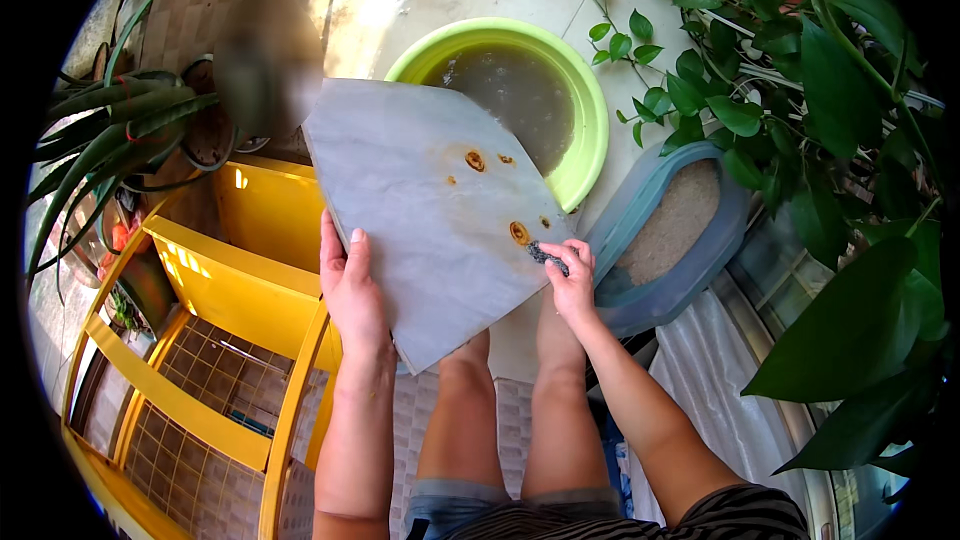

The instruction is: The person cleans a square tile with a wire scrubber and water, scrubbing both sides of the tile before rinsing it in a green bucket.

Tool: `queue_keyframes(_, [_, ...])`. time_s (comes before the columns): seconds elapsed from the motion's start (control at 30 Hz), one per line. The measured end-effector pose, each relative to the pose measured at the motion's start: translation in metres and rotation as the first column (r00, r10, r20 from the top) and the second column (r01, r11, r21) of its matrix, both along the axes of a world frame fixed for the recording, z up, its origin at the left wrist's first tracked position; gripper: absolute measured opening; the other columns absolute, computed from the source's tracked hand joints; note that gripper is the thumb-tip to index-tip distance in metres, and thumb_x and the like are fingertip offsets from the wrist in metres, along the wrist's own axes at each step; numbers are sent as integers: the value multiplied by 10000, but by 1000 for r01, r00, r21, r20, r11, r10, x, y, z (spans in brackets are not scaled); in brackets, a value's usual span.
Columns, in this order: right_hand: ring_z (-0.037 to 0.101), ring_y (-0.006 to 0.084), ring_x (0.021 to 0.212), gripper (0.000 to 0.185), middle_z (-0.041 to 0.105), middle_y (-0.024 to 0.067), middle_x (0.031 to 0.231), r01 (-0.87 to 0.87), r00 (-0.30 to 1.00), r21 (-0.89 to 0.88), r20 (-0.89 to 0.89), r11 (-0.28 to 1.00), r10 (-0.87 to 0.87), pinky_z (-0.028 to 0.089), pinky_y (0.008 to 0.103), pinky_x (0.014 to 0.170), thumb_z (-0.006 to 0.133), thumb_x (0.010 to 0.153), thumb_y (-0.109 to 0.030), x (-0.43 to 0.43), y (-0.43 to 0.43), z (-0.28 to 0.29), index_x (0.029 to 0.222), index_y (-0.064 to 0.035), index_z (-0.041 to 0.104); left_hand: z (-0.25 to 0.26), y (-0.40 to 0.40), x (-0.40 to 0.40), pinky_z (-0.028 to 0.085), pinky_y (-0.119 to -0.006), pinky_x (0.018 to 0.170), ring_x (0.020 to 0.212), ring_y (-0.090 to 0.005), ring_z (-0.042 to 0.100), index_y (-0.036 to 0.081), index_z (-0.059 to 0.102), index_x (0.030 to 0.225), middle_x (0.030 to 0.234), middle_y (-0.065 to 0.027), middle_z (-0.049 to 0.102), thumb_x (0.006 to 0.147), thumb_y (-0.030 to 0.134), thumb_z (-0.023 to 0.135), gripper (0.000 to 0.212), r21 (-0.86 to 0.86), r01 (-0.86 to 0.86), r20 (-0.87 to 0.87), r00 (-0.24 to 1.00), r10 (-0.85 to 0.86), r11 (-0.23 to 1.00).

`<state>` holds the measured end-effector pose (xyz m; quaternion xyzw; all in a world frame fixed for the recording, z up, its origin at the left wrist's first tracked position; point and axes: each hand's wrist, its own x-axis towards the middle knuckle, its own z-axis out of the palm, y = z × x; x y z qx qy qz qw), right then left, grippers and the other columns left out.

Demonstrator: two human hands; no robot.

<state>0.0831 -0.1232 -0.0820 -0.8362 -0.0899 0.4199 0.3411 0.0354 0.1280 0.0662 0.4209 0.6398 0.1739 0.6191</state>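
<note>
A flat grey stone-like tile (420, 210) with several rust-brown stains is tilted over the person's knees. My left hand (349, 281) grips its left edge, thumb on the face. In the fingers of my right hand (574, 277) is a dark steel-wool scouring pad (547, 256), which touches the tile just below a ring-shaped rust stain (519, 232). Beyond the tile, partly covered by it, stands a lime-green plastic basin (592, 120) of murky water.
Right of the tile is a blue translucent plastic tub (679, 296) holding sandy material. A leafy pothos plant (825, 187) hangs over the right side. A yellow metal rack (187, 405) stands left, with a potted aloe-like plant (127, 120) behind it.
</note>
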Motion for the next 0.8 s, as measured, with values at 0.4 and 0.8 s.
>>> queue_keyframes(0.4, [508, 279, 954, 262, 525, 99, 989, -86, 994, -78, 54, 993, 91, 415, 358, 861, 619, 725, -26, 21, -64, -57, 957, -135, 669, 3, -6, 3, 331, -272, 968, 1126, -157, 461, -1, 248, 1380, 1284, -101, 458, 902, 109, 453, 531, 9, 7, -71, 997, -6, 1000])
queue_keyframes(0.8, [548, 313, 920, 258, 552, 150, 935, -357, 927, -435, -55, 827, 372, 447, 393, 811, 527, 789, -132, 54, 6, -78, 1012, -138, 656, 4, -5, 8, 311, -266, 981, 1140, -151, 446, -2, 244, 1381, 1295, -95, 448, 900, 102, 450, 534, 5, 4, -52, 999, -4, 1000])
